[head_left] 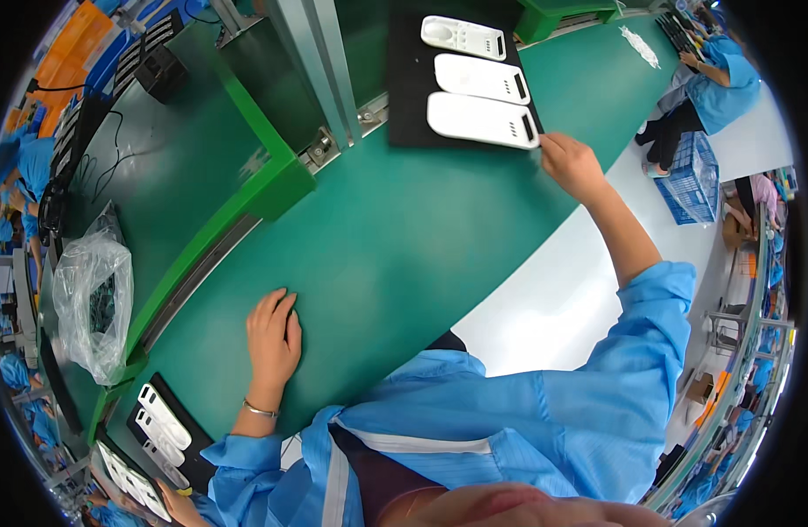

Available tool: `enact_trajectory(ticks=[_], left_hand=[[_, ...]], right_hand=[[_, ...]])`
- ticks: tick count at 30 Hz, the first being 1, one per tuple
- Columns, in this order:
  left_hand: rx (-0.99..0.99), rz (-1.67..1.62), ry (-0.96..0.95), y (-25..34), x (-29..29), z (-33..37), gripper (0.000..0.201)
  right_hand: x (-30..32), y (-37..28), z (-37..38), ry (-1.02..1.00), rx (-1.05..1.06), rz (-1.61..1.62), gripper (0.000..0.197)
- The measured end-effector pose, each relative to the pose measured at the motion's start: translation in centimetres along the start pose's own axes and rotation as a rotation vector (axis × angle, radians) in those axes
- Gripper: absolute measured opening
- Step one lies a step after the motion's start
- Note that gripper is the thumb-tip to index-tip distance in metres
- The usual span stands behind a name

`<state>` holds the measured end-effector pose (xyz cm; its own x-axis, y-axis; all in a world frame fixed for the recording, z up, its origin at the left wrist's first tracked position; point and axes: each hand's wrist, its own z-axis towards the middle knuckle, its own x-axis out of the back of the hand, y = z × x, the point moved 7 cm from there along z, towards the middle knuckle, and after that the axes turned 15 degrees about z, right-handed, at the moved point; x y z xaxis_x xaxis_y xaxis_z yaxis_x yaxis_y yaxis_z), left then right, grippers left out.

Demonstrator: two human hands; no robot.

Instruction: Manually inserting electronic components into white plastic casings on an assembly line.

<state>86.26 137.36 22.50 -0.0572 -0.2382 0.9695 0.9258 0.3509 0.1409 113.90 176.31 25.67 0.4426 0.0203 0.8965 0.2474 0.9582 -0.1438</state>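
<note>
My right hand (572, 165) is at the near right corner of a flat black board (408, 123), its fingers closed on the edge there. Three white plastic housings lie on that board: a long one nearest me (478, 119), a middle one (478, 78) and a far one (461, 37) with round recesses. Each has a dark slot at its right end. My left hand (274, 338) rests on the green tabletop (395, 237), fingers stretched and nothing in them. A metal bracelet (260, 409) circles its wrist.
A green rail (219, 220) and a metal post (316, 70) border the far left side. A clear plastic bag (92, 299) lies beyond the rail. At lower left is another black board (197, 452) with white housings, near another person's hand (180, 505). A blue crate (692, 180) stands right.
</note>
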Motion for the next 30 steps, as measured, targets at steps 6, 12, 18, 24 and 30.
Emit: enact_trajectory(ticks=[6, 12, 18, 24, 30], left_hand=[[-0.044, 0.028, 0.046, 0.4, -0.3, -0.3, 0.025], [-0.055, 0.051, 0.082, 1.0, -0.1, -0.1, 0.026], [-0.052, 0.018, 0.1, 0.5, 0.3, -0.4, 0.025], [0.022, -0.13, 0.21, -1.3, 1.5, -1.4, 0.025], [0.146, -0.045, 0.509, -7.4, 10.9, -2.0, 0.022]], right_hand=[[5.1, 5.3, -9.9, 0.21, -0.32, 0.031, 0.025], [2.7, 10.5, -19.4, 0.468, -1.076, 0.272, 0.037], [-6.0, 11.8, -21.3, 1.179, -1.225, 1.44, 0.033], [-6.4, 16.6, -23.4, 1.018, -1.109, 1.592, 0.037], [-5.0, 17.3, -24.8, 0.657, -1.267, 1.64, 0.04]])
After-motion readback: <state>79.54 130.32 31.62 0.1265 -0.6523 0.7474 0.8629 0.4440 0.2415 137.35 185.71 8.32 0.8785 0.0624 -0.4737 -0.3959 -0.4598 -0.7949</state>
